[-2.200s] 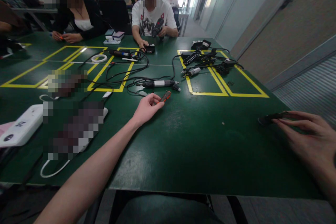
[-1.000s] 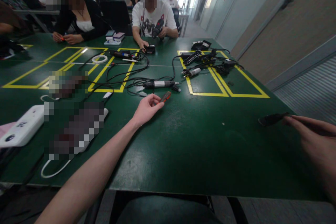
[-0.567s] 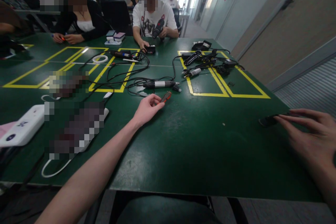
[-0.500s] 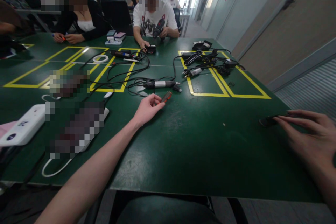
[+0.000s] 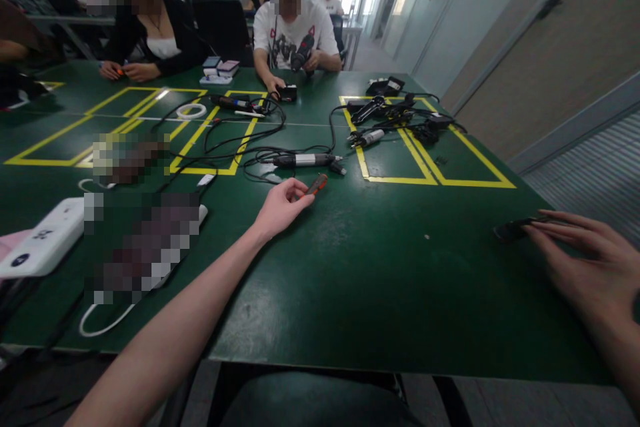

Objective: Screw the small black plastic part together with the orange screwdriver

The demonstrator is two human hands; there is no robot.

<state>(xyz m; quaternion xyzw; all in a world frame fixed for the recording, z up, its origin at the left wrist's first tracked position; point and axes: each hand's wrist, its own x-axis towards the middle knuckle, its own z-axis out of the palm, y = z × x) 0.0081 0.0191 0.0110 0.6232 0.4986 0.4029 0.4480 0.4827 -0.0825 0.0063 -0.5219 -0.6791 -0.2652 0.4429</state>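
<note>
My left hand [image 5: 284, 208] rests over the middle of the green table, its fingers closed on a small dark grey tool with orange edges [image 5: 318, 183]. The tool's kind is unclear, and the fingers hide its near end. Far to the right, my right hand [image 5: 595, 263] pinches a flat black object [image 5: 510, 230] between thumb and fingers. That object lies low at the tabletop; its kind cannot be made out. Just beyond my left hand lies a pen-shaped electric screwdriver [image 5: 305, 160] with a silver middle band and a black cable.
Tangled black cables and tools [image 5: 400, 110] lie at the back right within yellow tape [image 5: 400, 181]. A white power strip [image 5: 47, 237] and a blurred-out device [image 5: 150, 240] are at the left. Across the table a person [image 5: 295, 33] holds a power drill [image 5: 303, 53]; another person sits left.
My right hand has shifted very slightly, still on the black object. My left hand and its tool stay in place.
</note>
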